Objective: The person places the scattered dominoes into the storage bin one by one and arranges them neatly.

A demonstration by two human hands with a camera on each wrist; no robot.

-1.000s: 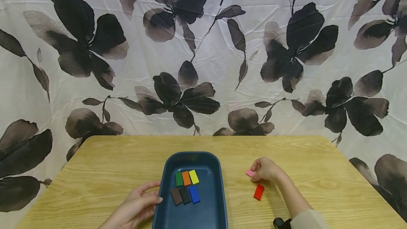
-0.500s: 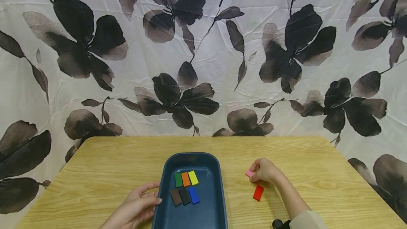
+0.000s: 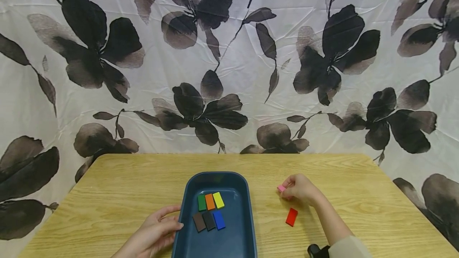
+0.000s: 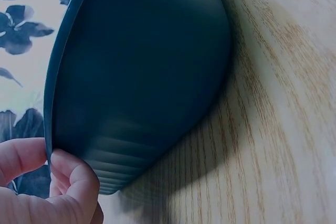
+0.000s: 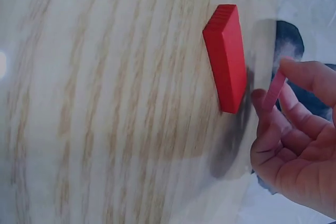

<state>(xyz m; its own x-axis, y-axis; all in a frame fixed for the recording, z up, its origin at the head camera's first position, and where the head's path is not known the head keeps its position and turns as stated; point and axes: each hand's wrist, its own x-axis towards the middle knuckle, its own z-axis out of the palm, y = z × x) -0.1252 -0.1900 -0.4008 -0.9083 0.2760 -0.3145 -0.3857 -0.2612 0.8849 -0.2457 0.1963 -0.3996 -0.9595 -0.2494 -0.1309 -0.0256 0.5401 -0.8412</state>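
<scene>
My left hand [image 3: 157, 230] pinches the left rim of a dark blue tray [image 3: 251, 222]; the left wrist view has thumb and finger on either side of that rim. In the tray lie two rows of flat blocks: green [image 3: 202, 202], orange [image 3: 209, 201] and yellow [image 3: 218, 200] behind, brown [image 3: 199, 222], black [image 3: 208, 220] and blue [image 3: 219, 219] in front. Right of the tray, my right hand [image 3: 302, 189] holds a pink block [image 5: 275, 88] between thumb and fingertips. A red block [image 3: 292, 217] lies on the table close to that hand.
The wooden table [image 3: 136, 178] extends to both sides of the tray. Behind its far edge hangs a white cloth [image 3: 251, 71] with dark flowers. A black object [image 3: 317, 251] sits by the right sleeve [image 3: 349, 247].
My right hand has risen slightly with the pink block, which now sits a little farther back in the head view. The left hand, tray and red block stay in place.
</scene>
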